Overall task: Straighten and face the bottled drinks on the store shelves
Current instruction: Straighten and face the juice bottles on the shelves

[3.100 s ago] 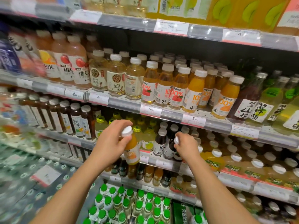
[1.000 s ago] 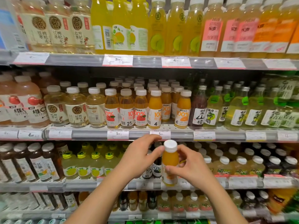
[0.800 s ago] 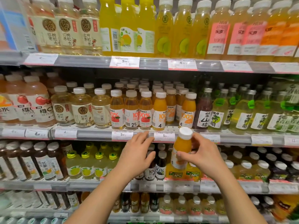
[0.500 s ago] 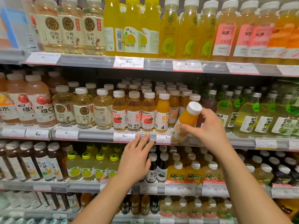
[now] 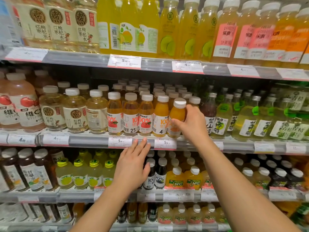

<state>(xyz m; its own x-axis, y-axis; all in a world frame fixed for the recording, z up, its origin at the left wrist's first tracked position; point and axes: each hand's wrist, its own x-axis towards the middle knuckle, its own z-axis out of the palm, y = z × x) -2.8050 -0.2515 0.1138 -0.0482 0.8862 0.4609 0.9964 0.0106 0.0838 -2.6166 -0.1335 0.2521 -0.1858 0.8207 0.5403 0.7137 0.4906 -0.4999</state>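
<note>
Right hand point(image 5: 192, 124) gripping orange juice bottle point(image 5: 177, 120) at shelf edge point(image 5: 88, 141), tilted left; left hand point(image 5: 132, 166) below it, fingers straight.

"100%" on juice bottle labels point(image 5: 146, 122); "nfc" on lower bottles point(image 5: 175, 183); shelf tag point(image 5: 124, 61) reads "5.00".

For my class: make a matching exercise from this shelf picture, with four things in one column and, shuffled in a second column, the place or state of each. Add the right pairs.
Column one
1. right hand
2. left hand
3. dark bottles
4. tall yellow bottles

Column two
A. standing on the top shelf
B. grips a tilted orange juice bottle at the middle shelf
C. fingers straight, tips at the middle shelf's price rail
D. on the shelf under the middle one, beside the left hand

Pairs: 1-B, 2-C, 3-D, 4-A
</note>
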